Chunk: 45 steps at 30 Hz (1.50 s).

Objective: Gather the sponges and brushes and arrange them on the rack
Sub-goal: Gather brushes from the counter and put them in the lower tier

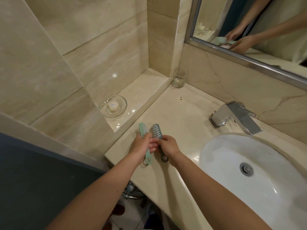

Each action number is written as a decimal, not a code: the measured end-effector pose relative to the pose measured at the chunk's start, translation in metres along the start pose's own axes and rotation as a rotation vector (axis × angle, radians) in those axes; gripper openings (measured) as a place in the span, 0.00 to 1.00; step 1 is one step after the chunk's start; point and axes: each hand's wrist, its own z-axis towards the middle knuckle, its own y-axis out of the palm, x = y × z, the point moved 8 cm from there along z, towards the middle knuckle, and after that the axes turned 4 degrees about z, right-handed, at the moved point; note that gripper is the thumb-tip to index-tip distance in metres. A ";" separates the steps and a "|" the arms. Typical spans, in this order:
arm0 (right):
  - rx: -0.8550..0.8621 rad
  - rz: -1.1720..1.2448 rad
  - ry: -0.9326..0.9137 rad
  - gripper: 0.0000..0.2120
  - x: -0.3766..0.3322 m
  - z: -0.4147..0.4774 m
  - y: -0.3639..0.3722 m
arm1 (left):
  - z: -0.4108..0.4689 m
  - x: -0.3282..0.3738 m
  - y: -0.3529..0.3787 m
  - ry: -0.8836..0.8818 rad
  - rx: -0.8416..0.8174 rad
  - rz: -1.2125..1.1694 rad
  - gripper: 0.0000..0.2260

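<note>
A: status?
B: gather step. Left hand (143, 146) grips green brush (142, 130) mid-handle, fingers (152, 144) curled round it. Right hand (169, 146) pinches grey brush (157, 131) just below the head, white bristles facing the camera.
A: where?
B: centre of frame, over the left edge of the desk (182, 113), left of the sink (232, 155). Brushes are side by side, near parallel, heads toward upper left. The hands meet between them. Loop ends look just off the desk going by the shadows, but with the wide-angle view I can't be sure.
A: sponges? rack?
B: neither in frame. Only a dish (122, 107) with a small soap on the ledge at left centre, a glass (180, 78) in the corner above centre, a tap (235, 117) at right and a mirror (249, 22) upper right.
A: progress?
B: early, I'd judge. Two brushes in hand, nothing racked as far as this view shows.
A: next?
B: probably move both brushes into one hand to free the other for sponges, or carry the pair straight to the rack. Needs a firm wrap, since the slim plastic handles are likely slick if wet. Needs a look away from this corner too, to find the rack.
</note>
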 end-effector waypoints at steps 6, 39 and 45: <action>0.177 0.014 -0.060 0.10 0.000 -0.024 -0.063 | -0.019 0.005 0.042 0.034 -0.028 0.009 0.03; 0.714 0.489 -0.196 0.08 0.108 -0.291 -0.479 | -0.297 -0.113 0.448 0.157 -0.680 0.372 0.07; 0.783 0.515 -0.203 0.08 0.121 -0.310 -0.529 | -0.330 -0.126 0.493 0.168 -0.744 0.366 0.09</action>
